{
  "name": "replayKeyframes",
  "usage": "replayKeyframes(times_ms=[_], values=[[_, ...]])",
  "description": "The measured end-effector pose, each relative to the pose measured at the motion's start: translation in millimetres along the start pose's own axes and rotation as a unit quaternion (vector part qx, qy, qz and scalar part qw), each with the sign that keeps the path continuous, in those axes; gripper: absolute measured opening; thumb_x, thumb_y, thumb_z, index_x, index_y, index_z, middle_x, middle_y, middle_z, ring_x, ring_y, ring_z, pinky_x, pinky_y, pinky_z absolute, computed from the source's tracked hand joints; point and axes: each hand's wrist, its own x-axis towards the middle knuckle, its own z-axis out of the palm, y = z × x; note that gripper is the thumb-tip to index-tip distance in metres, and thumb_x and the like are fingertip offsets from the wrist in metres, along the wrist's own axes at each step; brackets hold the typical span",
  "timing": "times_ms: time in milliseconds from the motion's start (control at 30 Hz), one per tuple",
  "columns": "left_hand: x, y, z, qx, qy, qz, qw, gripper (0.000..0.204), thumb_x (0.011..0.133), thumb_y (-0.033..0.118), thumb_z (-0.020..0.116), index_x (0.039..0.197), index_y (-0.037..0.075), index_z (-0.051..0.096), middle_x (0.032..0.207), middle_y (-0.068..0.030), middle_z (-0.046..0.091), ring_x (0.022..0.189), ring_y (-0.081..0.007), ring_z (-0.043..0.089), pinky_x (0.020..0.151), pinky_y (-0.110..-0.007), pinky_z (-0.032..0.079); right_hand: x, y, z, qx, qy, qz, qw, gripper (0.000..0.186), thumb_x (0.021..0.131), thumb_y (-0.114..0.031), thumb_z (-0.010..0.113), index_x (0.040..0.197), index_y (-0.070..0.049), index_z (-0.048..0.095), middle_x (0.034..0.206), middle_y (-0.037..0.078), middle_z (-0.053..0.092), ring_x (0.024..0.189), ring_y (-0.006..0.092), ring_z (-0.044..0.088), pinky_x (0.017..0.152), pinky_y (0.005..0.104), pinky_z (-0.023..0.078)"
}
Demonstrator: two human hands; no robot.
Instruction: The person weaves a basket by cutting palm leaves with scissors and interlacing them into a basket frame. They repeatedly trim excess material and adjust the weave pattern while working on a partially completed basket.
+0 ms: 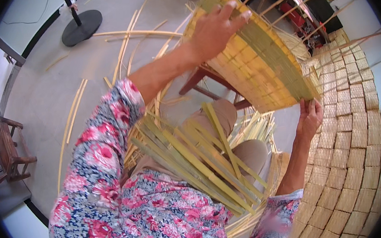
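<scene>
A partly woven bamboo basket is tilted up in front of me, its pale yellow side turned towards me. A wide green bamboo strip runs along that side. At its upper left end, my left hand has its fingers bent over the strip and the basket; its thumb is hidden. My right hand pinches the strip's lower right end at the basket's corner. Long thin bamboo stakes stick out from the basket's far side. Across my lap lies a loose pile of flat green bamboo strips.
Stacked woven bamboo pieces cover the right side. A wooden stool stands partly behind the basket. Long bamboo splints lie on the grey floor. Further left are a round black stand base and a wooden chair.
</scene>
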Motion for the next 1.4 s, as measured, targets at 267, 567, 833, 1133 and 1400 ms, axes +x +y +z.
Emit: replayKeyframes(times_ms=[267, 567, 833, 1133, 1400], values=[[-13, -30, -55, -0.196, -0.019, 0.039, 0.98, 0.064, 0.078, 0.0, 0.065, 0.139, 0.015, 0.049, 0.137, -0.0183, 0.05, 0.126, -0.0371, 0.049, 0.105, -0.046, 0.043, -34, -23, 7, -0.083, -0.001, 0.016, 0.996, 0.038, 0.106, -0.016, 0.047, 0.138, 0.004, 0.043, 0.133, 0.022, 0.054, 0.121, 0.0284, 0.057, 0.106, 0.041, 0.049], [-232, -123, -117, -0.077, -0.276, -0.162, 0.944, 0.067, 0.08, -0.001, 0.068, 0.142, 0.019, 0.049, 0.123, -0.0131, 0.055, 0.098, -0.0249, 0.062, 0.081, -0.037, 0.057, -224, -43, 27, -0.399, -0.269, 0.181, 0.858, 0.061, 0.105, -0.039, 0.039, 0.147, 0.005, 0.039, 0.144, 0.023, 0.048, 0.137, 0.0337, 0.044, 0.114, 0.0427, 0.032], [-379, -72, -184, -0.13, -0.411, -0.432, 0.792, 0.05, 0.082, 0.002, 0.065, 0.13, 0.008, 0.055, 0.116, -0.0138, 0.06, 0.086, -0.0245, 0.064, 0.078, -0.037, 0.055, -289, -49, 59, -0.496, -0.375, 0.101, 0.777, 0.064, 0.103, -0.043, 0.042, 0.145, 0.005, 0.039, 0.134, 0.028, 0.05, 0.122, 0.0425, 0.047, 0.104, 0.049, 0.034], [-448, -19, -207, -0.13, -0.482, -0.457, 0.736, 0.034, 0.082, 0.008, 0.062, 0.116, 0.007, 0.059, 0.105, -0.0166, 0.062, 0.088, -0.0349, 0.063, 0.079, -0.043, 0.051, -311, -36, 51, -0.565, -0.383, -0.003, 0.731, 0.069, 0.102, -0.045, 0.039, 0.145, 0.008, 0.036, 0.136, 0.028, 0.048, 0.122, 0.0428, 0.045, 0.103, 0.0516, 0.03], [-444, -56, -156, -0.109, -0.37, -0.604, 0.698, 0.022, 0.083, 0.008, 0.059, 0.104, 0.003, 0.064, 0.096, -0.0166, 0.068, 0.081, -0.033, 0.067, 0.073, -0.041, 0.053, -306, -38, 57, -0.586, -0.401, -0.023, 0.704, 0.069, 0.102, -0.046, 0.037, 0.145, 0.009, 0.036, 0.136, 0.028, 0.046, 0.123, 0.0437, 0.044, 0.104, 0.0528, 0.029]])
